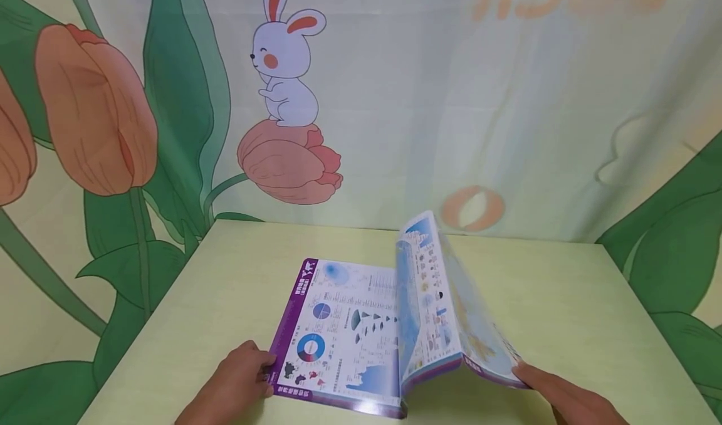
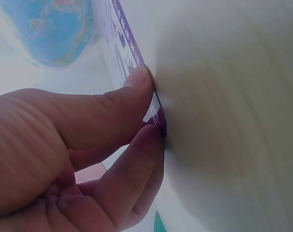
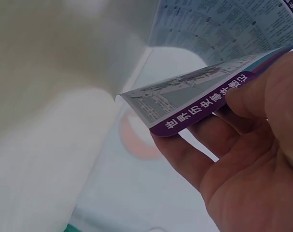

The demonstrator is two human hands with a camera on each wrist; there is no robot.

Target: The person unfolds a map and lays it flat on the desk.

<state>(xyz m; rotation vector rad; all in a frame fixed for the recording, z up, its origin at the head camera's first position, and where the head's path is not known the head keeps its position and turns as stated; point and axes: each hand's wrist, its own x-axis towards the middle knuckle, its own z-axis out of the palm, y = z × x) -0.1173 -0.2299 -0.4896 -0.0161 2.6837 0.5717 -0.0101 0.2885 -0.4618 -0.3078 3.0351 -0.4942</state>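
A glossy folding map (image 1: 338, 331) with purple borders, charts and Chinese lettering lies partly unfolded on the table. Its left panel is flat, while the right panels (image 1: 434, 299) rise in a tent-like fold. My left hand (image 1: 231, 381) pinches the lower left edge; in the left wrist view, thumb and fingertips (image 2: 148, 140) meet at the purple corner. On the other side, my right hand (image 1: 570, 393) holds the lower right corner of the raised panels. The right wrist view shows that hand's thumb over the purple strip (image 3: 204, 104) and its fingers beneath.
The pale yellow-green table (image 1: 214, 287) extends around the map on both sides. Behind it hangs a cloth backdrop (image 1: 395, 99) printed with a white rabbit (image 1: 290, 96), orange tulips (image 1: 98, 111) and green leaves.
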